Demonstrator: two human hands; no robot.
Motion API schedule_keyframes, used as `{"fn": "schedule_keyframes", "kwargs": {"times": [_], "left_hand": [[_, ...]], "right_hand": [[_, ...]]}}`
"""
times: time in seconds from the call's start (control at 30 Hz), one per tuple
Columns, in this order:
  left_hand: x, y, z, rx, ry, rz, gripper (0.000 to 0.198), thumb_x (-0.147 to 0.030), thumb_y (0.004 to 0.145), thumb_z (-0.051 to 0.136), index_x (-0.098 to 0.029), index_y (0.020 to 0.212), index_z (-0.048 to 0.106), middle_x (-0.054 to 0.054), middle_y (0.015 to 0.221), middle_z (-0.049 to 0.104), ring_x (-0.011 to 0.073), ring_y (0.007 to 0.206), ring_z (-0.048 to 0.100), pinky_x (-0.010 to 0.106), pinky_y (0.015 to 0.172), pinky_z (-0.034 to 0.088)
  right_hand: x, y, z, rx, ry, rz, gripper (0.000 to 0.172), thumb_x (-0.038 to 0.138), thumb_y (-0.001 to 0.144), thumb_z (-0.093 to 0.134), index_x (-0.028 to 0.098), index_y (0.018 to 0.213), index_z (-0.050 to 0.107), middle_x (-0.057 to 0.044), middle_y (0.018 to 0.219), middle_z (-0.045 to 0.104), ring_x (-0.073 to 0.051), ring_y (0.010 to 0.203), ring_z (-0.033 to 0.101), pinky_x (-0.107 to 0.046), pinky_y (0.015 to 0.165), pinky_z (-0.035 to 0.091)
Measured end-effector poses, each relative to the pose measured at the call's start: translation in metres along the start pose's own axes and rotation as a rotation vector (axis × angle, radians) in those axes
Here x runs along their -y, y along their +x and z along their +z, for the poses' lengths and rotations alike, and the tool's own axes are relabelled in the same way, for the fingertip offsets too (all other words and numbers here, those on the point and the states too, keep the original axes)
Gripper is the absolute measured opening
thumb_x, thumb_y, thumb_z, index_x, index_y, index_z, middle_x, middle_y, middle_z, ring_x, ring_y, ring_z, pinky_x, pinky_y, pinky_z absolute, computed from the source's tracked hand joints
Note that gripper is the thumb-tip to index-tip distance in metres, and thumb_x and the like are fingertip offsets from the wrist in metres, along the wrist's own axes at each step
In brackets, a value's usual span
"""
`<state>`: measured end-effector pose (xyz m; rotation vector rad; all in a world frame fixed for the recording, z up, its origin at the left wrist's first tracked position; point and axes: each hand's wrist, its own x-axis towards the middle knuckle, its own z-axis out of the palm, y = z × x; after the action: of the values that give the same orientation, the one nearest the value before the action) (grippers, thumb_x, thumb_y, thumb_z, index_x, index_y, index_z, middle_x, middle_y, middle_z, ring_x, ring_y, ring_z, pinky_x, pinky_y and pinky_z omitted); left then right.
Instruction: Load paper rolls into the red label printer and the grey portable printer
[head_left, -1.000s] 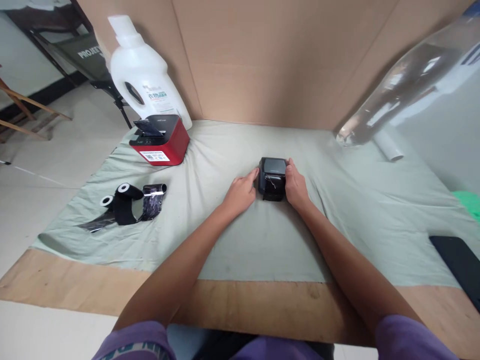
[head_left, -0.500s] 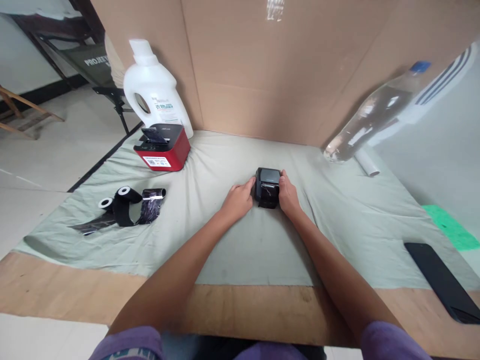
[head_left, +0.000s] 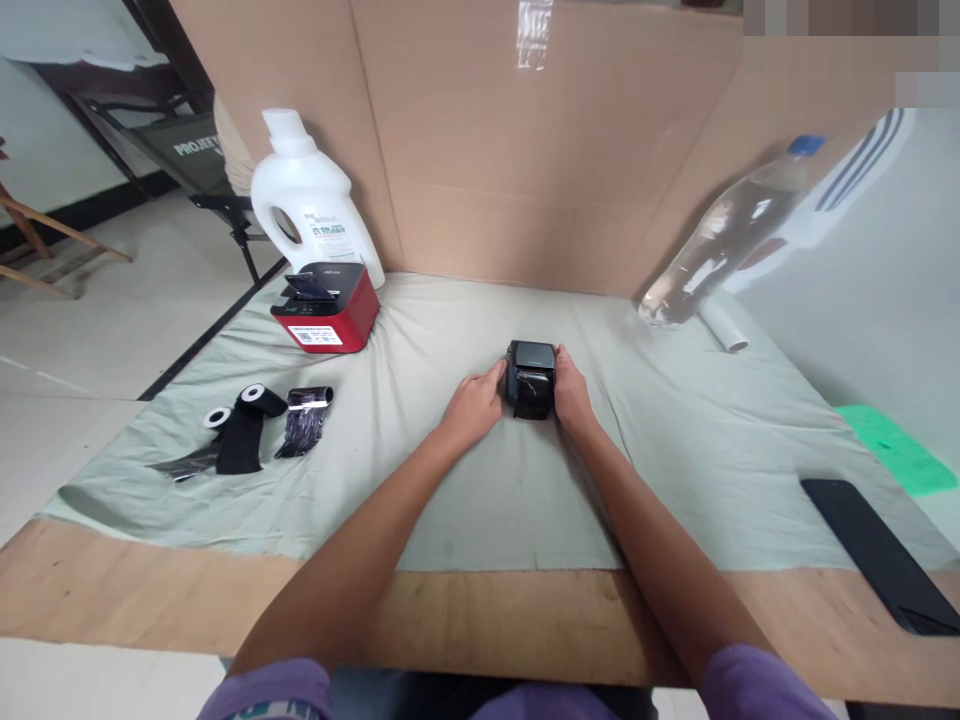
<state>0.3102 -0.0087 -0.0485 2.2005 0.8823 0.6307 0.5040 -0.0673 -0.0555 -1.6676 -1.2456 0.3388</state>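
Observation:
A small black portable printer [head_left: 531, 380] lies on the cloth in front of me, with a glossy black strip down its front. My left hand [head_left: 472, 410] is at its left side, index finger stretched against the edge and the other fingers curled. My right hand [head_left: 573, 392] grips the right side, thumb near the top edge. Both hands hold it between them; the fingertips on the far side are hidden. Left of my hands lie black paper rolls: one with a matte strip [head_left: 241, 440], another with a white core [head_left: 217, 418], and a shiny unrolled one [head_left: 306, 422].
A red and black printer [head_left: 341, 318] stands at the left, before a white detergent bottle [head_left: 319, 205]. Cardboard [head_left: 525, 160] walls the back. At right are a leaning clear bottle [head_left: 724, 245], a white tube [head_left: 724, 328], a green piece [head_left: 896, 450] and a black phone [head_left: 874, 555].
The matte strip on the left, curved toward the shiny roll before, now hangs straight down from its roll. My view has shifted slightly; both hands stay on the small printer.

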Motion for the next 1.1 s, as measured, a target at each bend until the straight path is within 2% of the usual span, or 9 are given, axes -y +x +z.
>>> {"fn": "schedule_keyframes", "kwargs": {"times": [0.07,0.17,0.27,0.37,0.5,0.63,0.83,1.0,1.1], "left_hand": [[0.007,0.002,-0.001,0.005,-0.111,0.007,0.076,-0.011,0.08,0.046,-0.02,0.155,0.045,0.006,0.155,0.051,0.0263,0.14,0.052,0.043,0.123,0.032],[0.019,0.008,-0.001,0.023,-0.323,-0.032,0.075,-0.013,0.078,0.046,-0.021,0.153,0.049,0.003,0.155,0.05,0.0237,0.147,0.043,0.043,0.126,0.028],[0.024,0.014,-0.002,0.066,-0.546,-0.11,0.081,-0.013,0.073,0.046,-0.016,0.154,0.047,0.007,0.155,0.048,0.0246,0.15,0.04,0.045,0.126,0.026],[0.022,0.017,-0.005,0.109,-0.671,-0.16,0.084,-0.014,0.07,0.046,-0.011,0.154,0.045,0.01,0.155,0.046,0.0262,0.151,0.038,0.046,0.126,0.024],[0.017,0.015,-0.008,0.094,-0.647,-0.167,0.083,-0.015,0.074,0.047,-0.016,0.156,0.043,0.007,0.157,0.044,0.0258,0.153,0.034,0.048,0.127,0.02],[0.014,0.015,-0.006,0.064,-0.563,-0.116,0.081,-0.017,0.08,0.047,-0.02,0.16,0.037,0.005,0.162,0.037,0.0231,0.155,0.027,0.044,0.129,0.016],[0.009,0.019,-0.002,0.044,-0.551,-0.102,0.079,-0.017,0.082,0.047,-0.018,0.16,0.035,0.006,0.162,0.038,0.0214,0.155,0.027,0.04,0.129,0.015],[-0.006,0.035,-0.002,-0.037,-0.615,-0.095,0.064,-0.037,0.1,0.039,-0.017,0.161,0.032,0.008,0.164,0.036,0.0204,0.154,0.032,0.038,0.128,0.021],[-0.012,0.052,0.0,-0.048,-0.624,-0.128,0.065,-0.049,0.106,0.027,-0.016,0.163,0.026,0.009,0.167,0.029,0.0213,0.151,0.036,0.038,0.127,0.025]], "right_hand": [[0.002,0.0,0.001,-0.063,0.056,0.083,0.085,0.078,0.095,0.021,0.019,0.144,0.057,-0.015,0.15,0.055,-0.032,0.146,0.046,-0.059,0.122,0.03],[0.006,-0.002,0.002,-0.072,0.099,0.109,0.083,0.079,0.094,0.025,0.02,0.143,0.057,-0.014,0.15,0.055,-0.031,0.147,0.044,-0.058,0.122,0.031],[0.008,-0.004,0.002,-0.058,0.095,0.117,0.083,0.078,0.094,0.025,0.019,0.143,0.056,-0.014,0.151,0.055,-0.03,0.148,0.042,-0.055,0.121,0.034],[0.01,-0.004,0.001,-0.048,0.095,0.112,0.082,0.076,0.095,0.024,0.018,0.143,0.056,-0.015,0.15,0.055,-0.03,0.147,0.043,-0.053,0.12,0.036],[0.013,-0.005,-0.001,-0.035,0.11,0.102,0.081,0.076,0.096,0.023,0.017,0.143,0.055,-0.016,0.147,0.057,-0.032,0.145,0.046,-0.055,0.119,0.037],[0.013,-0.006,-0.001,-0.029,0.108,0.098,0.081,0.076,0.096,0.023,0.019,0.144,0.054,-0.016,0.147,0.058,-0.033,0.145,0.046,-0.055,0.119,0.036],[0.009,-0.007,-0.002,0.01,0.101,0.087,0.088,0.077,0.096,0.023,0.016,0.157,0.038,-0.015,0.156,0.048,-0.032,0.148,0.042,-0.053,0.123,0.031],[0.008,-0.008,-0.003,0.022,0.091,0.071,0.088,0.077,0.096,0.021,0.017,0.159,0.034,-0.013,0.159,0.044,-0.032,0.149,0.04,-0.053,0.123,0.03],[0.008,-0.008,-0.003,0.028,0.092,0.057,0.087,0.077,0.096,0.02,0.02,0.16,0.033,-0.012,0.159,0.045,-0.032,0.148,0.041,-0.053,0.123,0.031]]}}
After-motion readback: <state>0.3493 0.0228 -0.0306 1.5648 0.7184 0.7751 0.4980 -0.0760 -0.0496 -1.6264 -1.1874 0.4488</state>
